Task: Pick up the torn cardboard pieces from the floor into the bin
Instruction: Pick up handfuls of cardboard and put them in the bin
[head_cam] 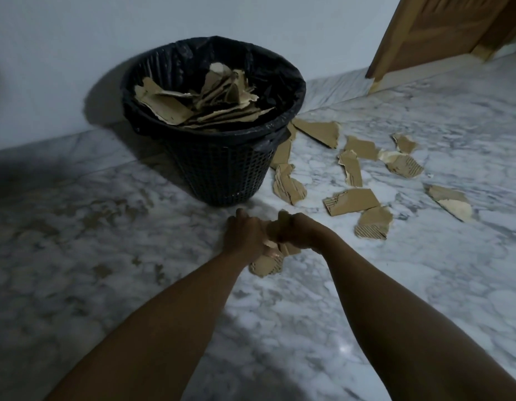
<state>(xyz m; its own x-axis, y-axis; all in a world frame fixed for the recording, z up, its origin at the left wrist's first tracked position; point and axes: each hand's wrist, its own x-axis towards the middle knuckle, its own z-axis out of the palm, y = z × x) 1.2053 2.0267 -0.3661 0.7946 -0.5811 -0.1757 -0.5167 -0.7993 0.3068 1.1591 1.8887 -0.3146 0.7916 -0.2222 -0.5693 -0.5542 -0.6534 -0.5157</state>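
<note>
Torn cardboard bundle [267,264] is seen gripped between the left hand [245,235] and the right hand [297,230], the fingers of both curled round it, low over the marble floor [106,227]. The lined bin [222,175], already part-filled, stands at 11 o'clock from the grip; loose pieces [352,201] are scattered at 1 to 2 o'clock. The bundle is best kept squeezed tight and carried well over the bin before being released, lest scraps be shed

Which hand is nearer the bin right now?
Left. The left hand is just in front of the bin; the right hand is farther right, beside the left.
</note>
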